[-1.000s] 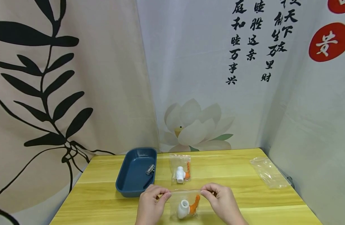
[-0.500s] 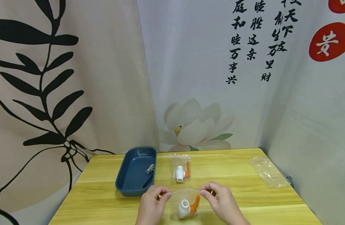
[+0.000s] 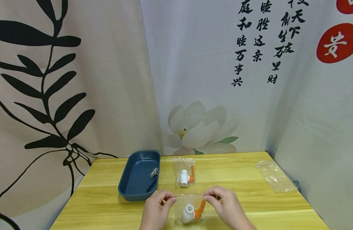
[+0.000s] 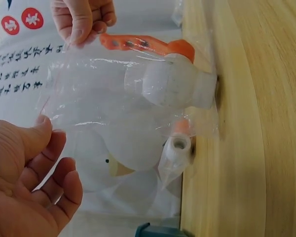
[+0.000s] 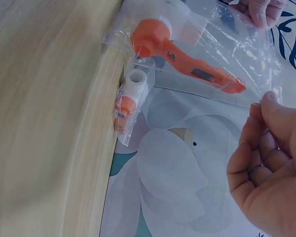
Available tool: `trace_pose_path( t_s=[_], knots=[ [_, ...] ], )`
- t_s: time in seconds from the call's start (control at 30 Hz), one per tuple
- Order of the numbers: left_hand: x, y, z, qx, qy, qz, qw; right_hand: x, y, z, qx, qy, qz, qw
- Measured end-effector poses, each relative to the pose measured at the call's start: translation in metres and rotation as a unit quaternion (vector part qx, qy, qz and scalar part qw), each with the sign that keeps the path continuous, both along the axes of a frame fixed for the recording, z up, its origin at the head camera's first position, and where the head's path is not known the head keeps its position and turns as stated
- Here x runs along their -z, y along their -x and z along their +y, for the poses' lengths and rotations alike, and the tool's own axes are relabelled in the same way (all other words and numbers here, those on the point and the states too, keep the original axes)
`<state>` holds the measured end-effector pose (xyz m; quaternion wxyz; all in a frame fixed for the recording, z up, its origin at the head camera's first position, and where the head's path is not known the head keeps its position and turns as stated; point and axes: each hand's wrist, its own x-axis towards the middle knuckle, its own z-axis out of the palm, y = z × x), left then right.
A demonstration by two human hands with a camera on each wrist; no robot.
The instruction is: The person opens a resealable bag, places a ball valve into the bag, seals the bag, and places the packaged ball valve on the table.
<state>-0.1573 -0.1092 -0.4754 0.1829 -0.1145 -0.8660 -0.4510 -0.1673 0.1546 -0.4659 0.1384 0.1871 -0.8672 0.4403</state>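
We identify 4 containers at the wooden table [image 3: 113, 212]. The clear bag [image 3: 180, 209] is held between the 2 hands at the near side of the table, and it contains 1 white valve [image 3: 188, 214] with an orange handle [image 3: 199, 210]. Beyond it, the 2nd bag [image 3: 180, 163] rests on the table and contains a similar white fitting [image 3: 184, 179] with an orange lever [image 3: 192, 174]. To its left, the blue tray [image 3: 134, 180] contains a metal part [image 3: 154, 172] and a dark slim part [image 3: 151, 185], both near its right wall. The loose bag [image 3: 275, 177] lies at the right edge of the table.

We see the left hand [image 3: 157, 209] pinch the upper left corner of the clear bag between thumb and index finger; its other fingers are bent and spaced apart. The right hand [image 3: 226, 206] pinches the upper right corner likewise, with the remaining fingers curled.

We find the top edge of the bag stretched nearly straight from hand to hand. The valve leans slightly, its long axis roughly upright and its open end facing up; the handle points up towards the right hand. We cannot tell whether the bag's bottom touches the table
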Motion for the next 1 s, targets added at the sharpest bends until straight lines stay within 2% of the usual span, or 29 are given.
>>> trace_pose_path(
  t_s=[0.13,0.33,0.4,0.5,0.63,0.77,1.0],
  knots=[
    [-0.001,0.000,0.001,0.011,0.009,0.002,0.9999,0.001,-0.001,0.000,0.000,0.003,0.015,1.000],
    [0.002,-0.001,0.006,-0.006,-0.008,0.079,0.9968,0.002,-0.003,0.000,-0.008,0.013,0.018,1.000],
    [0.002,-0.001,0.007,-0.013,-0.005,0.092,0.9956,0.002,-0.003,0.000,-0.012,0.014,0.017,1.000],
    [0.000,-0.002,0.008,-0.015,0.011,0.082,0.9964,0.003,-0.003,0.001,-0.014,0.014,0.017,1.000],
    [0.001,-0.003,0.008,0.005,0.031,0.070,0.9971,0.002,-0.003,0.001,-0.011,0.012,0.016,1.000],
    [0.004,-0.002,0.010,0.017,0.020,0.090,0.9956,0.001,-0.004,0.000,-0.011,0.015,0.004,1.000],
    [0.006,-0.003,0.013,-0.004,0.009,0.118,0.9929,0.001,-0.005,0.000,-0.016,0.019,0.002,1.000]
  ],
)
